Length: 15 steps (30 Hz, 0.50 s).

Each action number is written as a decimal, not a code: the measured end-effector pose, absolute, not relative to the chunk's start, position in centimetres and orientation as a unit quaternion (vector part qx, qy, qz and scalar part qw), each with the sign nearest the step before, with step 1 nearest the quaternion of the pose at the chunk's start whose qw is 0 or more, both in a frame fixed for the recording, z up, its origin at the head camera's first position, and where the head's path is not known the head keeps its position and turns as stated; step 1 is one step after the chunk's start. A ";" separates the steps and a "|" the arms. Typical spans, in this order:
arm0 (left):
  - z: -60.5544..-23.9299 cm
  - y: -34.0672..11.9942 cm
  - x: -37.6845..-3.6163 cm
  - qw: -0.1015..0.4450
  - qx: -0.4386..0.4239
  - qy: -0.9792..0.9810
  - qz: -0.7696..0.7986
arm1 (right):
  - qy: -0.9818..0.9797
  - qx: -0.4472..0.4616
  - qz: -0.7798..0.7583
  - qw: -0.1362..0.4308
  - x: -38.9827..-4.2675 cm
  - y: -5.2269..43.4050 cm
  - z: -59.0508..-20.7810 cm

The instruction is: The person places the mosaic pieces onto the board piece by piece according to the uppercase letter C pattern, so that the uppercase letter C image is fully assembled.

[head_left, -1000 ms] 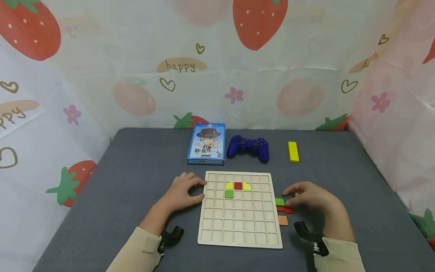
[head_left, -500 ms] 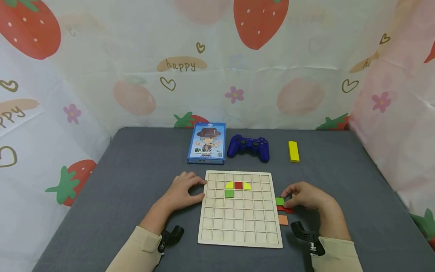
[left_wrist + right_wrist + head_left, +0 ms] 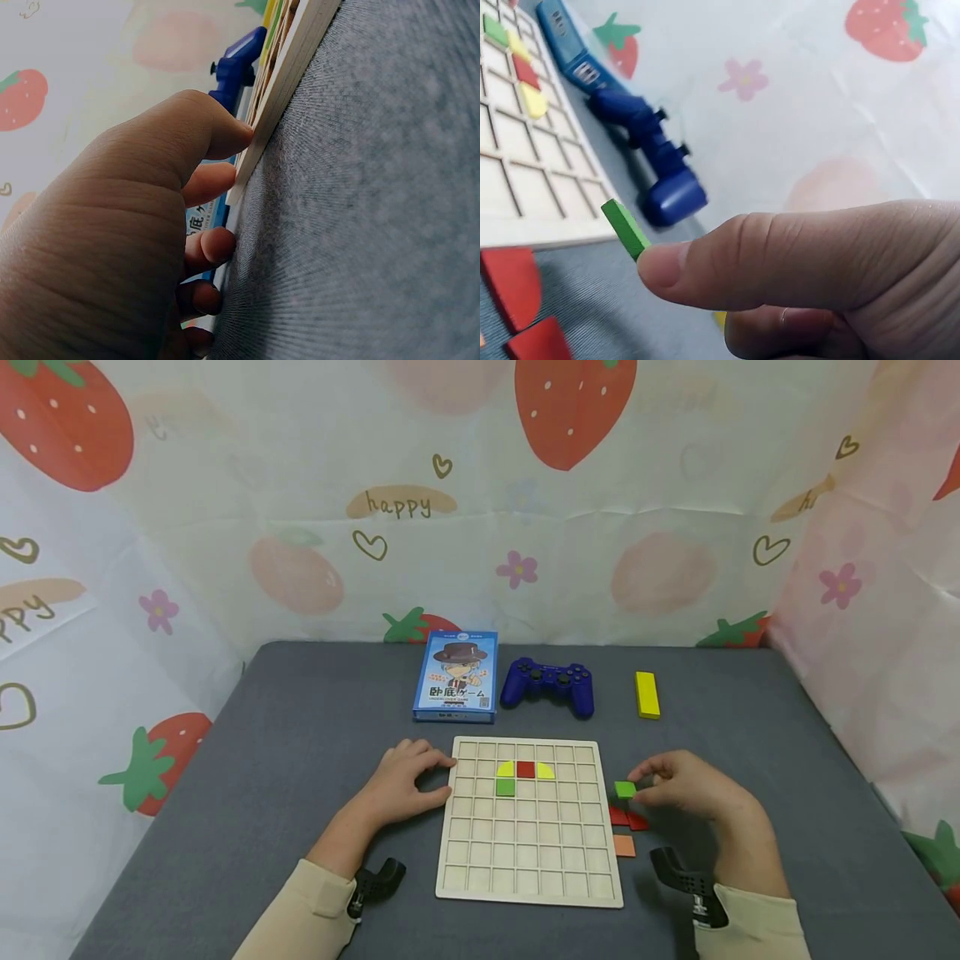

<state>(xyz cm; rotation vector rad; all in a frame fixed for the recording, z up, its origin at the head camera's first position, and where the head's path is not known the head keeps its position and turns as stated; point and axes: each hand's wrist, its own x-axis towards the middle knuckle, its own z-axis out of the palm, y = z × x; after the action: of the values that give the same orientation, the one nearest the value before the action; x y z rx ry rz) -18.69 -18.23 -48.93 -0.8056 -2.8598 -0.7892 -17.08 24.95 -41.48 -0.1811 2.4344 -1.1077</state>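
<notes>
Between thumb and forefinger my right hand (image 3: 697, 787) pinches a green square tile (image 3: 625, 790), raised beside the right edge of a pale wooden grid board (image 3: 528, 860). The right wrist view shows that tile (image 3: 624, 227) tilted at the thumb tip. My left hand (image 3: 401, 783) rests at the board's left edge, its thumb and forefinger tips touching the rim. In the board's upper cells lie two yellow rounded tiles (image 3: 506, 769), a red square tile (image 3: 526, 770) between them, and a green square tile (image 3: 506, 787) below the left yellow one.
Right of the board lie red tiles (image 3: 637, 822) and an orange tile (image 3: 624, 846). Behind it stand a blue game box (image 3: 456, 681), a dark blue game controller (image 3: 547, 683) and a yellow block (image 3: 647, 696). The grey table (image 3: 300, 718) meets a printed cloth backdrop.
My right hand has taken hold of the green tile by the red ones, lifted it and moved it slightly away from me. The left hand and the board have stayed put.
</notes>
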 end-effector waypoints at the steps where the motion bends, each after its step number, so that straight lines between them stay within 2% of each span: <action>1: -48.9 -18.2 -18.7 0.034 -0.261 -0.930 -0.256 | 0.884 -0.066 -0.405 0.224 -17.0 24.9 -41.2; 15: -49.2 -18.3 -18.8 0.036 -0.261 -0.932 -0.251 | 0.886 -0.096 -0.425 0.158 -15.7 24.1 -37.6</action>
<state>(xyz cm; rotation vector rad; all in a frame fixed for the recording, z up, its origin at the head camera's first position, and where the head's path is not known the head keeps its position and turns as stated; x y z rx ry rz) -18.81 -18.28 -49.20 -0.8019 -2.8621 -0.7703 -15.71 24.11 -37.64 -0.2750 2.5331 -1.2166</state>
